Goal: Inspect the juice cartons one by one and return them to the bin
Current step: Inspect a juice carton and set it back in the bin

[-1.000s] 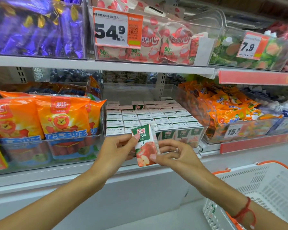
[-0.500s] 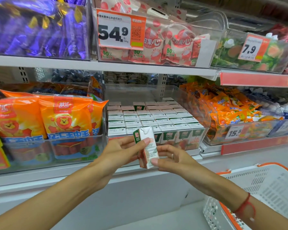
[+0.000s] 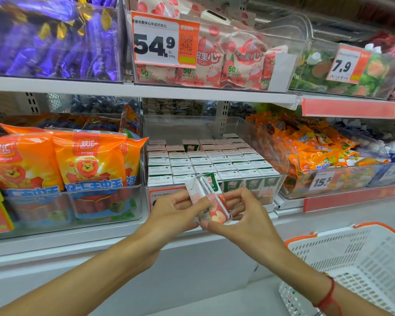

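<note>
A small apple juice carton (image 3: 209,198), green at the top with a red apple and a wrapped straw on its back, is tilted in front of the clear bin (image 3: 281,160). My left hand (image 3: 173,213) pinches its left side and my right hand (image 3: 244,215) holds its lower right edge with curled fingers. The bin on the middle shelf holds several rows of identical cartons (image 3: 214,163) standing upright, with a gap in the front row behind the held carton.
Orange sausage packs (image 3: 87,169) fill the bin to the left, orange snack packs (image 3: 310,151) the bin to the right. A white shopping basket with an orange rim (image 3: 356,258) sits at the lower right. Price tags hang on the upper shelf bins.
Both hands have turned the carton: its front faced me a second ago, then its side, and now the back with the straw shows. It stays in front of the bin.
</note>
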`<state>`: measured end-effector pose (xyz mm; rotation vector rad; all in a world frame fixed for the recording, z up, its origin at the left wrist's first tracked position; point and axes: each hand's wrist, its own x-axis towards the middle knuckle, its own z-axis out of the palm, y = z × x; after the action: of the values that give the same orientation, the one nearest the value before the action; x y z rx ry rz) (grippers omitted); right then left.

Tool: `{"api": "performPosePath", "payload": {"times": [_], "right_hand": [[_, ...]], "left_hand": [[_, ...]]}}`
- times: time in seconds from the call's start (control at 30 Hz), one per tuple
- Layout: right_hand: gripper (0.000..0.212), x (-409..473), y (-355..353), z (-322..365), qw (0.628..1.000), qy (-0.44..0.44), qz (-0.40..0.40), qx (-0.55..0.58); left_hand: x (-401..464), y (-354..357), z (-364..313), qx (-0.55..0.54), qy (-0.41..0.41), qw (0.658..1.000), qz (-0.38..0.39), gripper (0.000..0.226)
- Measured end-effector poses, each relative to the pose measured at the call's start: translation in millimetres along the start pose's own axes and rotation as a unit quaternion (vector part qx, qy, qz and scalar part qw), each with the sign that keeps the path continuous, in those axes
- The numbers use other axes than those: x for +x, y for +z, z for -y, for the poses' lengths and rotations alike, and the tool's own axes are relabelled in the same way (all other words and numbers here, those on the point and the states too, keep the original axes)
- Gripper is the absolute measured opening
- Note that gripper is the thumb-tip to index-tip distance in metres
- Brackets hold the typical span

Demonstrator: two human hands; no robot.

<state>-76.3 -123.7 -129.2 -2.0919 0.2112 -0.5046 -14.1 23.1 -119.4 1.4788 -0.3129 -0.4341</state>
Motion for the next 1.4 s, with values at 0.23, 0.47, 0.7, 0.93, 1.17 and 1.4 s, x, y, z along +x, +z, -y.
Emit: {"api": "performPosePath", "payload": {"times": [0.23, 0.47, 0.7, 0.93, 1.17, 1.4], "right_hand": [[0.044, 6, -5, 1, 0.99, 0.037, 0.1, 0.096], [0.041, 3, -6, 4, 0.976, 0.064, 0.125, 0.165], [0.051, -4, 2, 6, 0.993, -0.112, -0.019, -0.029], [0.036, -1, -12, 10, 0.98, -0.025, 0.13, 0.151], [0.048, 1, -17, 17, 0.974, 0.007, 0.089, 0.21], [0.038, -1, -19, 15, 0.977, -0.014, 0.096, 0.192]], "left_hand": [[4, -12, -8, -0.003, 0.006, 1.0, 0.02, 0.026], [3, -20, -8, 0.038, 0.03, 0.998, 0.046, 0.023], [-1, -13, -5, 0.04, 0.076, 0.996, 0.02, 0.008], [-1, -24, -16, 0.114, 0.162, 0.98, 0.027, 0.042], [-4, -26, -9, 0.275, 0.314, 0.909, 0.017, 0.054], [-3, -24, -1, 0.32, 0.36, 0.876, -0.013, 0.053]]}}
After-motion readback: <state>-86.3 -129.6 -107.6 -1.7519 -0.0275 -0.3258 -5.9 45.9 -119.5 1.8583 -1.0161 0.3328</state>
